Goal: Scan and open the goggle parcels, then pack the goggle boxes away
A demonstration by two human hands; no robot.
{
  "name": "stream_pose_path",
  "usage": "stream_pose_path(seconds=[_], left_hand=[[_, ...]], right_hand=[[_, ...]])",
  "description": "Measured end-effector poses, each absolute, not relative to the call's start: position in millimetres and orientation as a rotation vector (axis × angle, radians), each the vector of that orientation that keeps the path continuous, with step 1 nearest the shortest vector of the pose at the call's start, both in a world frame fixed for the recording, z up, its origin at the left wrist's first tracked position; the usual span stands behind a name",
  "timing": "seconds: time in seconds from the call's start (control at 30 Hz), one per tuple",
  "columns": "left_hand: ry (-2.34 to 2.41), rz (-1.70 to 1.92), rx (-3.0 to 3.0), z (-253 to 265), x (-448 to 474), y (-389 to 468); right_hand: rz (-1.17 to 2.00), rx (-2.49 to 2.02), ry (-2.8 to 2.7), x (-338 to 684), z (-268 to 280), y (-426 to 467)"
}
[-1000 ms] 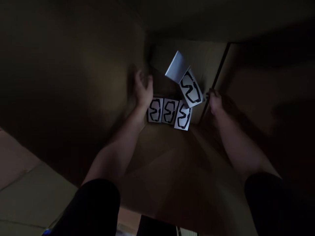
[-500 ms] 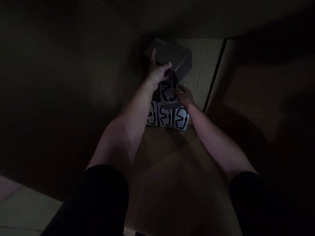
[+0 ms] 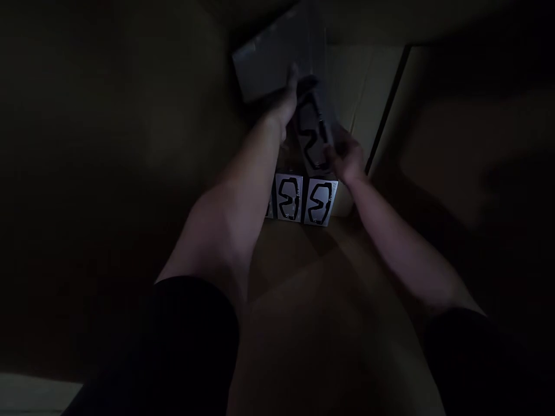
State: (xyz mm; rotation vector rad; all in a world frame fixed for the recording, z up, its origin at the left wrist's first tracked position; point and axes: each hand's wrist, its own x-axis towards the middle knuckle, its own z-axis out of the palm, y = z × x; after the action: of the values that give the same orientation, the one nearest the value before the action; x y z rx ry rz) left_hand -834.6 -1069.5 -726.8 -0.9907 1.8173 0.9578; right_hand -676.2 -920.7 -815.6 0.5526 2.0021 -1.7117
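While the right hand (image 3: 347, 157) pinches a tilted black-printed box (image 3: 313, 136) by its lower right edge | left hand (image 3: 286, 107): beside that box, overlapping a plain grey box (image 3: 275, 55); closure cannot be told | matching printed boxes (image 3: 289, 197): in a row, below the right-hand grip.

Short black sleeves (image 3: 195, 341), bare forearms (image 3: 217, 225), bare hands (image 3: 350, 159)
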Motion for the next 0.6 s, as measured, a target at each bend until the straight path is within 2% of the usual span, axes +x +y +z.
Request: stream_pose_path(seconds=[0.1, 0.23, 0.4, 0.6], left_hand=[[2.096, 0.849, -0.998, -730, -831, -1074], [2.658, 0.573, -0.591, -714, -842, -1109], [2.622, 0.176, 0.079, -698, -870, -1121], [2.63, 0.004, -0.01, -731, -879, -1130]], right_hand=[[-1.644, 0.428, 1.995, -695, -810, -953], [-1.702, 0.497, 1.96, -688, -820, -982], [-1.558, 0.559, 1.955, -659, -817, -1007], [-1.217, 0.493, 1.944, -654, -785, -1014]])
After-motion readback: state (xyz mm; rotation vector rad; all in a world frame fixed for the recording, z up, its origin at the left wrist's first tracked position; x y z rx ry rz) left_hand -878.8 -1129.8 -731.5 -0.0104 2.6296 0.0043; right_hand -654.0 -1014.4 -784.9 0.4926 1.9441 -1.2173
